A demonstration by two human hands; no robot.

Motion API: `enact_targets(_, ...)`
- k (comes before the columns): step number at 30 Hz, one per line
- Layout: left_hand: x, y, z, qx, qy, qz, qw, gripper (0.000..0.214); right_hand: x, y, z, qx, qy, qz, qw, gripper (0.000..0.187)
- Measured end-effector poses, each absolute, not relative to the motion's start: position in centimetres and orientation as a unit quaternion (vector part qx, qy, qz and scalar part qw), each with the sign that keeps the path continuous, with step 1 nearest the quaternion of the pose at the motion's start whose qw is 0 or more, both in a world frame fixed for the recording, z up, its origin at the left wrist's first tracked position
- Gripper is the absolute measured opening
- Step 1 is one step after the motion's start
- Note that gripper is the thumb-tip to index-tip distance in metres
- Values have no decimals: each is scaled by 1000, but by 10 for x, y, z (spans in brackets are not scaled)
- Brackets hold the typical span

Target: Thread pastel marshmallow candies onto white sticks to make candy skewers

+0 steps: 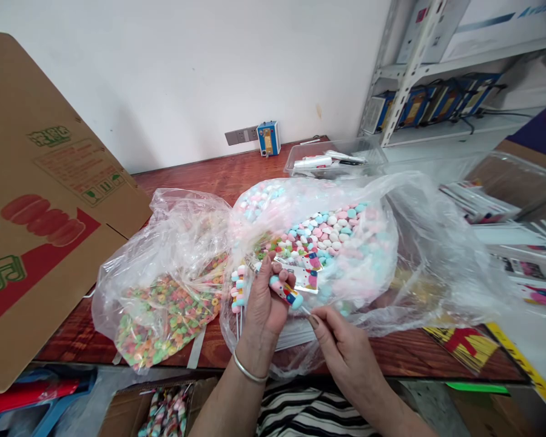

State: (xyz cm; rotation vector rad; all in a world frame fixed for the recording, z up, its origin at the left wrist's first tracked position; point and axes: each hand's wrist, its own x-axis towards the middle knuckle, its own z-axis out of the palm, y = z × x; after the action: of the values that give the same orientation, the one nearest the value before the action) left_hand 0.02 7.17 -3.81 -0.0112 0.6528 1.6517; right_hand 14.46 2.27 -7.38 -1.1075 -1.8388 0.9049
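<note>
My left hand (267, 306), with a bangle at the wrist, is closed around a candy skewer (286, 292) in a printed wrapper. The pink, white and blue candy shows at its lower end. From there a white stick (305, 310) runs down to my right hand (346, 349), pinched between thumb and fingertips. Printed wrappers (306, 278) lie just behind the left fingers. Beside that wrist are finished-looking candy skewers (238, 287) with sticks downward. A large clear bag of pastel candies (337, 233) lies behind both hands. White sticks (295, 337) lie under my wrists.
A bag of ring-shaped gummies (164, 312) lies left, beside a tall cardboard box (50, 200). A clear plastic tray (337, 159) stands at the back near a blue device (268, 138). Below the table edge is an open carton of wrapped candy (167, 408). Shelving (404, 91) rises right.
</note>
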Motion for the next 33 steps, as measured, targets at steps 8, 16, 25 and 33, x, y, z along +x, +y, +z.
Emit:
enact_targets(8,25,64,-42,42,320,698,640,26,136,21,-81,-444,-653,474,390,26)
enact_targets(16,9,76,-43,62,262,701,661,22,133,21,-89,-407,-535,629,391,30)
enact_targets(25,18,72,-43,78,302,679,664,37,128,24,-88,-386,-440,696,416,36)
enact_targets(33,43,52,-55,188,342,631,670,29,121,37,-82,-362,-278,755,470,46)
